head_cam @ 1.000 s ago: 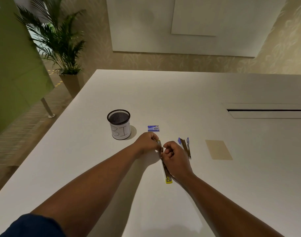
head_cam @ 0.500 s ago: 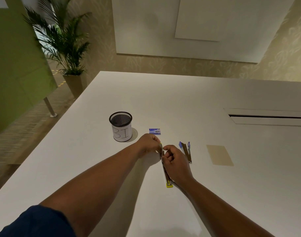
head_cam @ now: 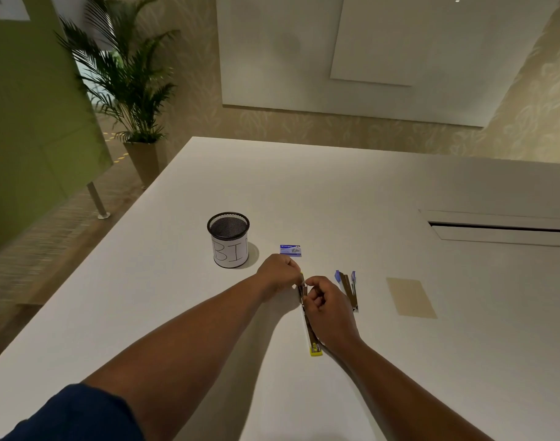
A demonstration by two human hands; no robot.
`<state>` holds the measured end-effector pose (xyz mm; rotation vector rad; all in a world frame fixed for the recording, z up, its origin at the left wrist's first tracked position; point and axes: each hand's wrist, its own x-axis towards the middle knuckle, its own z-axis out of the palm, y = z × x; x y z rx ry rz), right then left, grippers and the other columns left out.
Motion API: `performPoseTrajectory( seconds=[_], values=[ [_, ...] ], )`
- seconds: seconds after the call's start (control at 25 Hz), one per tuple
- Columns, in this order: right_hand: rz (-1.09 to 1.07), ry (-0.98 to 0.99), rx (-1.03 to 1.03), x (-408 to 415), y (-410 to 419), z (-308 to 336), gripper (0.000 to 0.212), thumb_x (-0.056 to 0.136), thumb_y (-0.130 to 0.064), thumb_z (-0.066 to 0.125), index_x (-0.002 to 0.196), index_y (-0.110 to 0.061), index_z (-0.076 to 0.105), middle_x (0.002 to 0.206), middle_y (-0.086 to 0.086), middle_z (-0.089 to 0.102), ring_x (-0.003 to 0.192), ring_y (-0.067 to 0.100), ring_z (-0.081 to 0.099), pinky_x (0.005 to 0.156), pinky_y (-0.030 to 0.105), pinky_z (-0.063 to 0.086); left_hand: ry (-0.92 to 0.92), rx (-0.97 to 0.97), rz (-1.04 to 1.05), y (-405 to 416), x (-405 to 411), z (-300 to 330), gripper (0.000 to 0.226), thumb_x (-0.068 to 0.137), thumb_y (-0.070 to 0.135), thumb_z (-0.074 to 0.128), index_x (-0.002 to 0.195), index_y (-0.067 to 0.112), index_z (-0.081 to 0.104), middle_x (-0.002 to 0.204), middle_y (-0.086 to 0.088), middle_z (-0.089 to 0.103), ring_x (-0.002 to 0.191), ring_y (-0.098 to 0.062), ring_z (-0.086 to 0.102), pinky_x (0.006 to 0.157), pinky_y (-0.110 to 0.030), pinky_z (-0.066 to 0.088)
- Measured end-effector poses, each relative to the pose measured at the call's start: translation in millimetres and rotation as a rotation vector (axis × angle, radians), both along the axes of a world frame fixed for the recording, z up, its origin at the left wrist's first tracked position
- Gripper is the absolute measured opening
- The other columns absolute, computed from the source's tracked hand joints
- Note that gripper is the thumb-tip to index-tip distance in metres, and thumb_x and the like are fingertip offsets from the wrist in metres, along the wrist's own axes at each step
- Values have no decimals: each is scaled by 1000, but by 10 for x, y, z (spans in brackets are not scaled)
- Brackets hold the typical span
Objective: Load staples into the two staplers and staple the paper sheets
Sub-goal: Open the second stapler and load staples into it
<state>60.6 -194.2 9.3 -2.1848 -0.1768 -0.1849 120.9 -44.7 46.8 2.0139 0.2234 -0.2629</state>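
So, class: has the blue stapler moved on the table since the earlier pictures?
No. The blue stapler lies open between the right hand and the tan paper, as before; only the camera shifted.

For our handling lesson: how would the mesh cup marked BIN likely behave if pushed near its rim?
The mesh cup stands upright and taller than wide, so it may tip rather than slide. Open mesh suggests it is light. Being round, it would probably roll once over.

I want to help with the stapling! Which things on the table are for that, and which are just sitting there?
For the job:
yellow stapler, held by both hands
blue stapler
staple box
tan paper

Just sitting there:
mesh bin cup
potted plant
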Motion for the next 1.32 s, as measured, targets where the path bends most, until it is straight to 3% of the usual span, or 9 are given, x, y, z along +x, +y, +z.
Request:
performPoseTrajectory(
  seconds=[0.2, 0.32, 0.44, 0.56, 0.68, 0.84, 1.0, 1.16, 1.32],
  values=[
    [12, 5, 12, 6, -2, -10, 33, 91, -8, 59, 105, -38, 59, 74, -6, 60, 65, 8, 54, 64, 31, 49, -2, 32, 26, -14, 50, -7, 23, 75, 3, 69, 94, -10, 72, 98, -25, 71, 77, -25, 54, 71, -36, 45],
    [21, -4, 39, -11, -5, -5, 34, 91, -7, 59, 99, -40, 57, 73, -7, 59, 62, 6, 52, 61, 29, 47, -11, 26, 35, 1, 47, -4, 25, 73, 5, 70, 93, -11, 73, 92, -24, 72, 74, -24, 55, 70, -36, 47],
    [23, -40, 26, -29, -15, -3, 30, 90, -6, 57, 93, -36, 59, 77, -8, 60, 68, 8, 55, 64, 31, 49, -9, 11, 52, 29, 23, 18, 23, 67, 10, 74, 84, -5, 75, 88, -21, 75, 68, -23, 57, 67, -35, 48],
    [30, -58, -2, -45, -18, -2, 28, 90, -6, 55, 94, -33, 62, 79, -11, 61, 76, 11, 58, 67, 32, 51, -23, -8, 64, 58, -9, 14, 5, 61, 19, 74, 64, 18, 78, 80, -10, 77, 61, -17, 61, 66, -32, 51],
    [23, -58, -4, -48, -16, -4, 27, 90, -6, 55, 94, -33, 62, 77, -11, 61, 74, 11, 59, 66, 33, 51, -47, 13, 48, 65, -53, 7, 13, 64, 24, 69, 57, 33, 75, 71, 2, 75, 62, -14, 62, 65, -31, 52],
    [23, -60, -4, -43, -18, -1, 27, 91, -6, 55, 92, -33, 60, 74, -9, 59, 71, 12, 56, 64, 33, 50, -18, -33, 39, 76, -88, 42, 9, 62, 25, 70, 65, 20, 77, 82, -7, 77, 65, -15, 62, 68, -31, 53],
    [22, -65, 6, -33, -13, -1, 28, 90, -5, 55, 91, -33, 59, 75, -9, 59, 71, 12, 56, 65, 36, 50, 5, -56, -7, 84, -86, 83, 13, 55, 19, 75, 66, 12, 77, 76, -4, 77, 63, -14, 62, 66, -29, 54],
    [27, -80, 8, -34, -9, -5, 28, 91, -5, 56, 91, -33, 60, 76, -9, 59, 71, 13, 56, 65, 36, 51, 17, -32, 23, 28, -46, 70, 8, 53, 17, 72, 61, 15, 74, 78, -7, 76, 66, -18, 60, 66, -32, 51],
    [27, -76, 5, -25, -12, -12, 27, 92, -6, 55, 94, -32, 62, 74, -7, 59, 73, 13, 57, 66, 34, 51, 42, -29, 14, 19, 14, 68, 28, 57, 11, 73, 82, -2, 75, 93, -18, 77, 71, -23, 60, 70, -35, 51]
  ],
)
